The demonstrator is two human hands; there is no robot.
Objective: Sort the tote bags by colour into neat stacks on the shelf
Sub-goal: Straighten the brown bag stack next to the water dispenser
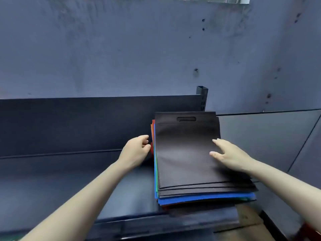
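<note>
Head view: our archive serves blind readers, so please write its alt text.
A person's right hand lies flat on the black bag topping a stack of tote bags on a dark shelf. The left hand, fingers curled, is at the stack's left edge, where blue, green and red edges show.
</note>
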